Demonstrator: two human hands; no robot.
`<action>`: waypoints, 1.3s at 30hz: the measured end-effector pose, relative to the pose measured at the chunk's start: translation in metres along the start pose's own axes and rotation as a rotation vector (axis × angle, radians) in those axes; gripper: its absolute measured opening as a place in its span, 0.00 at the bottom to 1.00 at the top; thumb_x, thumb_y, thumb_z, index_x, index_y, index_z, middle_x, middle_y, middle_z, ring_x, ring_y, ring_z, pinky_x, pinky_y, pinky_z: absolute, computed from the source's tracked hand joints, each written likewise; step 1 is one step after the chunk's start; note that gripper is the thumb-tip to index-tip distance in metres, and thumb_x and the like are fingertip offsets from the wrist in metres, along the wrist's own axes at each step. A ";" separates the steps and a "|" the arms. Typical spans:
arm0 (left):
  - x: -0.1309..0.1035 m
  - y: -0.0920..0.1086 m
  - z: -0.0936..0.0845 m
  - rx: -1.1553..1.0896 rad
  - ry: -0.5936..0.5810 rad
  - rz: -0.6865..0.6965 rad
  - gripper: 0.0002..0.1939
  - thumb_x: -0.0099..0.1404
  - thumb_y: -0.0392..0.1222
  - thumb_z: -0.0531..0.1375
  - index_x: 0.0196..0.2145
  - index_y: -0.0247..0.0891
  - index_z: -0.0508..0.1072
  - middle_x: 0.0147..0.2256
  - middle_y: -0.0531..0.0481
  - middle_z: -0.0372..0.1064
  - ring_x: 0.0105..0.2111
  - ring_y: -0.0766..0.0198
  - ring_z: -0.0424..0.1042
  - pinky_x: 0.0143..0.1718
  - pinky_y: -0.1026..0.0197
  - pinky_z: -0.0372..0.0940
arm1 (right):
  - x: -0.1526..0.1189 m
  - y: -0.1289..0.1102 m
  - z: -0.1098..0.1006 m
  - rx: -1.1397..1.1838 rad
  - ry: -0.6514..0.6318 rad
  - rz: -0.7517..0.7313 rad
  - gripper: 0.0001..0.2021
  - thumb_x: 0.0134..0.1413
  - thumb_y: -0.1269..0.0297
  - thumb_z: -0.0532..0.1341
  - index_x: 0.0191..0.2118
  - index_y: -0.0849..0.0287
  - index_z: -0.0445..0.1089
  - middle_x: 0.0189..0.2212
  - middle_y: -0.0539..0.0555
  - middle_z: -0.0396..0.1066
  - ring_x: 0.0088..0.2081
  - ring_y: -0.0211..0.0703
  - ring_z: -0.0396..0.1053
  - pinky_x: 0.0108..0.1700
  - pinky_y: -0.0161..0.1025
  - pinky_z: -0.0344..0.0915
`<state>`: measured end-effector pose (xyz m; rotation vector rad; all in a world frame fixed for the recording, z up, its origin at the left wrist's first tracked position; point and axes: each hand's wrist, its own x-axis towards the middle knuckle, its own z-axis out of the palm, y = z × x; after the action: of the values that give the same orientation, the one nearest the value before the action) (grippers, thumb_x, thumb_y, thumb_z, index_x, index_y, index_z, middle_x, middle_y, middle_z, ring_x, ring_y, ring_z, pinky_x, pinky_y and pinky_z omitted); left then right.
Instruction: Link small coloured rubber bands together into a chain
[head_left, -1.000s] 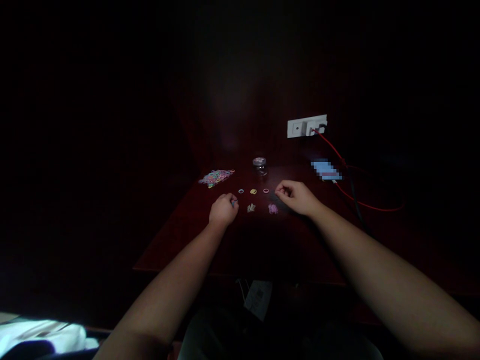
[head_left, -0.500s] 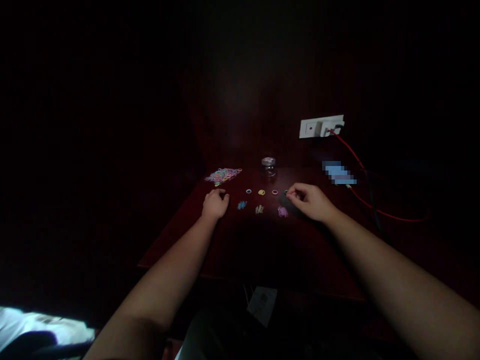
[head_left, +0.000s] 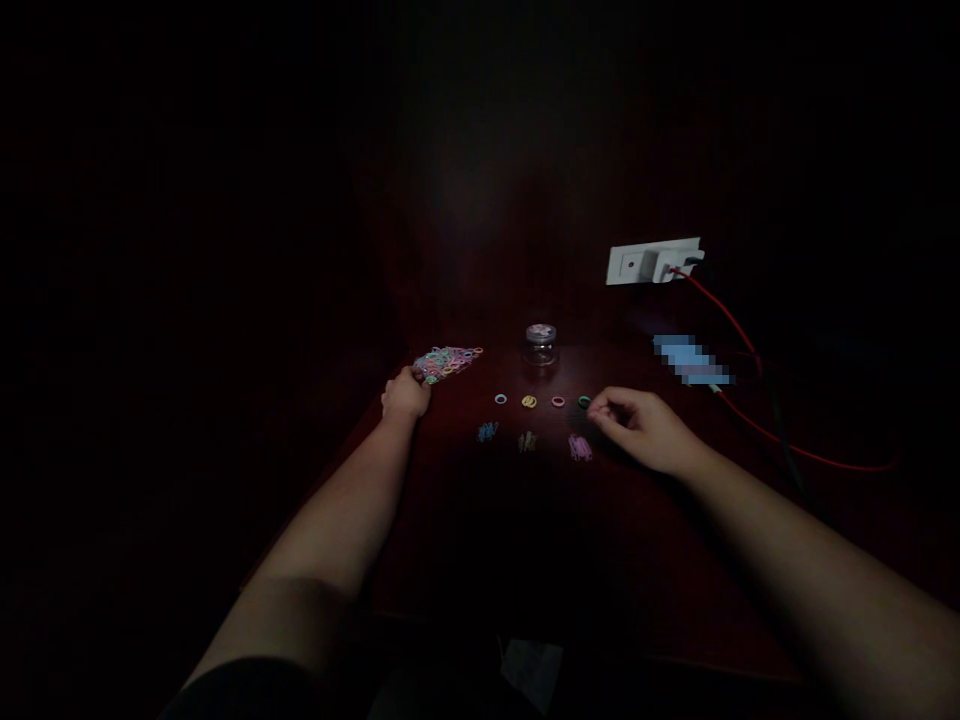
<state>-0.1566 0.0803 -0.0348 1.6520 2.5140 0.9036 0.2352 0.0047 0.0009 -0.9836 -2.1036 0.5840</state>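
My left hand (head_left: 407,394) rests at the near left edge of a heap of small, mixed-colour elastic bands (head_left: 450,362). Its fingers are bent and too dark to make out fully. My right hand (head_left: 637,425) has its thumb and fingertips pinched together, right beside a small green ring-shaped band (head_left: 584,402). Whether anything is between those fingertips is hidden. In line with the green band lie a pale blue ring (head_left: 501,399), yellow rings (head_left: 529,402) and a pink ring (head_left: 558,402). Nearer me are small bunches of blue (head_left: 487,432), dull yellow (head_left: 527,441) and pink-purple (head_left: 580,447) thin loops.
A clear lidded jar (head_left: 541,343) stands behind the rings on the dark red table (head_left: 465,530). At right, a pixelated phone-like object (head_left: 690,360) joins a red cable (head_left: 787,450) running to a charger in the wall socket (head_left: 652,262). Below the table edge hangs something pale (head_left: 532,672).
My left hand has moved away from me and left, to the heap's edge. The right hand stays pinched by the green ring, which now shows more. The view has shifted slightly.
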 end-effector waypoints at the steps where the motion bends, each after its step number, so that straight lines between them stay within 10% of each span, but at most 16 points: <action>1: 0.003 -0.002 0.001 -0.014 -0.006 0.012 0.17 0.60 0.45 0.57 0.47 0.45 0.71 0.47 0.44 0.72 0.49 0.49 0.69 0.48 0.51 0.63 | 0.000 -0.001 0.000 0.002 -0.006 0.002 0.09 0.55 0.61 0.58 0.31 0.61 0.69 0.23 0.50 0.64 0.25 0.36 0.60 0.27 0.34 0.58; 39: 0.009 -0.003 -0.001 -0.145 -0.059 0.008 0.13 0.60 0.48 0.57 0.38 0.42 0.76 0.39 0.47 0.76 0.41 0.56 0.73 0.42 0.60 0.64 | -0.001 -0.006 -0.002 -0.008 -0.033 0.013 0.09 0.55 0.60 0.58 0.30 0.61 0.69 0.23 0.50 0.65 0.25 0.36 0.60 0.28 0.34 0.59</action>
<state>-0.1638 0.0867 -0.0322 1.6212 2.3447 0.9956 0.2347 0.0007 0.0053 -0.9990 -2.1322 0.6025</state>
